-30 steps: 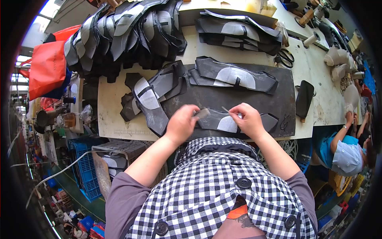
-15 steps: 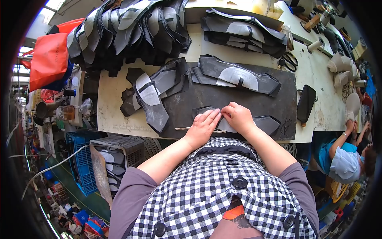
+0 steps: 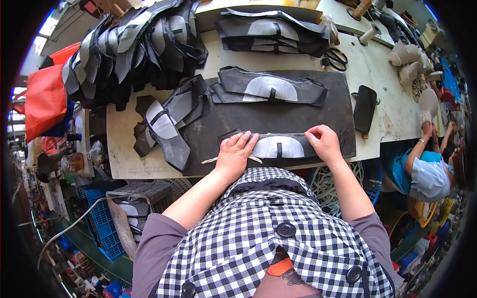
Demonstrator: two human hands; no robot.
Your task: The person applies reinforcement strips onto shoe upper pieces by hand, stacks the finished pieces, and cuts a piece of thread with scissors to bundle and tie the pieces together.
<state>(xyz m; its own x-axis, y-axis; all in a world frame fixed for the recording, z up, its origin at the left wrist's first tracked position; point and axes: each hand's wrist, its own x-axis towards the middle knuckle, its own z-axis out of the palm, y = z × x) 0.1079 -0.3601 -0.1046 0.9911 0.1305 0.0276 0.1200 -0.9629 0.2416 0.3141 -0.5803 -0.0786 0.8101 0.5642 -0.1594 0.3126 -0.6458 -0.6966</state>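
A dark shoe-upper piece (image 3: 293,149) with a pale half-moon patch and a short black tab lies at the front of the dark work mat (image 3: 213,119). My left hand (image 3: 234,155) rests on its left end with the fingers laid flat. Along the upper edge runs a thin white strip (image 3: 280,134), stretched between both hands. Thumb and forefinger of my right hand (image 3: 324,144) pinch it at the right end. A white cord (image 3: 255,159) passes under my left hand and shows on both sides of it.
More upper pieces (image 3: 271,88) lie behind, with a stack (image 3: 273,32) farther back. Crossed pieces (image 3: 164,126) sit left, below a large pile (image 3: 139,44). Scissors (image 3: 335,59) and a phone (image 3: 365,109) are on the right. A co-worker (image 3: 427,164) sits far right.
My hands, close together before, are now apart; the right one has moved right along the piece's upper edge. The half-moon patch and white strip now show between them. The view has shifted.
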